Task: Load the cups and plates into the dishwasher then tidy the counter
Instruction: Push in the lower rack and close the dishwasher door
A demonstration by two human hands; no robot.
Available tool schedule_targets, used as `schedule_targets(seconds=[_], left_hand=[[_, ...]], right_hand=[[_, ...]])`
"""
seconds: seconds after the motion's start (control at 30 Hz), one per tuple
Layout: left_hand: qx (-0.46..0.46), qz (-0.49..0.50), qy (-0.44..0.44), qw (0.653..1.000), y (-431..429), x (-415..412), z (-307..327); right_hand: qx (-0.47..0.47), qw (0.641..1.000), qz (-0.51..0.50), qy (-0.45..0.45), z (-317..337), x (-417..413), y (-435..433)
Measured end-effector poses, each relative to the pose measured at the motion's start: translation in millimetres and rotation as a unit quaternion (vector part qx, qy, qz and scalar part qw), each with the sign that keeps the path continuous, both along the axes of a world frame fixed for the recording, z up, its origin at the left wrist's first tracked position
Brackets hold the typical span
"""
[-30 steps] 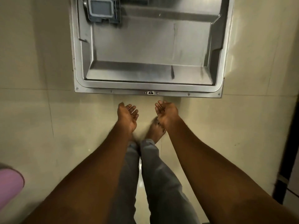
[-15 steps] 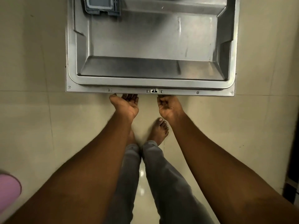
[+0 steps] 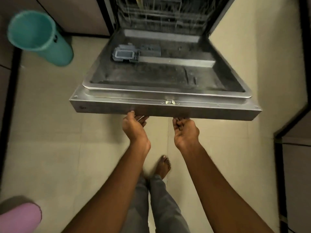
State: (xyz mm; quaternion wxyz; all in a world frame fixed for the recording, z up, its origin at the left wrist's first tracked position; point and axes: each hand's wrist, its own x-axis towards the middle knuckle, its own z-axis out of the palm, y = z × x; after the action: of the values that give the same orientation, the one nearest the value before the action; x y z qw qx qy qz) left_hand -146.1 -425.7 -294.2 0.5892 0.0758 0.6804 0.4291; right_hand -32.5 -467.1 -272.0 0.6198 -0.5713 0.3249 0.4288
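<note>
The steel dishwasher door [image 3: 165, 98] hangs partly raised in front of me, its inner face up. Both palms face up under its front edge: my left hand [image 3: 134, 127] has its fingers beneath the edge left of centre, and my right hand [image 3: 185, 132] curls under it right of centre. A grey detergent dispenser [image 3: 125, 55] sits on the door's inner face. Behind the door, the wire lower rack [image 3: 161, 15] shows inside the dark tub. No cups or plates are visible.
A teal bin [image 3: 39, 37] stands on the floor to the left of the dishwasher. A pink object [image 3: 20, 217] shows at the bottom left corner. Dark cabinet edges [image 3: 289, 132] run down the right side. My bare foot [image 3: 162, 167] rests on the beige tiles.
My hands went from hovering below the door to gripping its front edge from underneath. The door has lifted off horizontal, and the view has tilted up to show the rack and bin.
</note>
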Motion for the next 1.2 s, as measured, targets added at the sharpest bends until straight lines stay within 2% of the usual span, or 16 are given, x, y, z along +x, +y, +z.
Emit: schedule_targets(seconds=[0.27,0.53,0.83,0.9,0.93,0.97,1.0,1.1,1.17,1.2], left_hand=[[0.088,-0.104,0.101,0.985,86.2,29.5,122.8],[0.078,-0.169,0.137,0.973,177.2,48.8,201.3],[0.100,-0.200,0.137,0.965,289.1,91.2,252.2],[0.110,-0.244,0.160,0.950,309.4,98.5,258.7],[0.125,-0.287,0.204,0.928,320.9,101.6,261.3],[0.155,-0.332,0.270,0.891,327.8,102.6,264.4],[0.207,-0.365,0.348,0.839,338.4,103.5,269.1],[0.430,-0.372,0.522,0.636,369.6,101.6,285.1],[0.481,-0.410,0.581,0.513,397.9,105.8,291.3],[0.474,-0.444,0.598,0.471,411.2,107.5,292.5]], right_hand=[[0.048,0.994,0.031,-0.093,133.9,36.1,87.0],[0.032,0.984,0.063,-0.163,191.4,62.1,165.7],[0.056,0.970,0.076,-0.222,238.6,96.2,275.2],[0.058,0.970,0.077,-0.225,249.7,102.2,299.2],[0.057,0.969,0.076,-0.228,254.9,105.7,312.5],[0.056,0.968,0.083,-0.230,258.2,107.2,321.9],[0.063,0.967,0.094,-0.229,262.3,108.7,334.8],[0.083,0.958,0.137,-0.237,266.7,114.1,361.2],[0.082,0.949,0.178,-0.248,268.1,117.4,375.5],[0.082,0.942,0.205,-0.253,269.5,117.8,379.5]])
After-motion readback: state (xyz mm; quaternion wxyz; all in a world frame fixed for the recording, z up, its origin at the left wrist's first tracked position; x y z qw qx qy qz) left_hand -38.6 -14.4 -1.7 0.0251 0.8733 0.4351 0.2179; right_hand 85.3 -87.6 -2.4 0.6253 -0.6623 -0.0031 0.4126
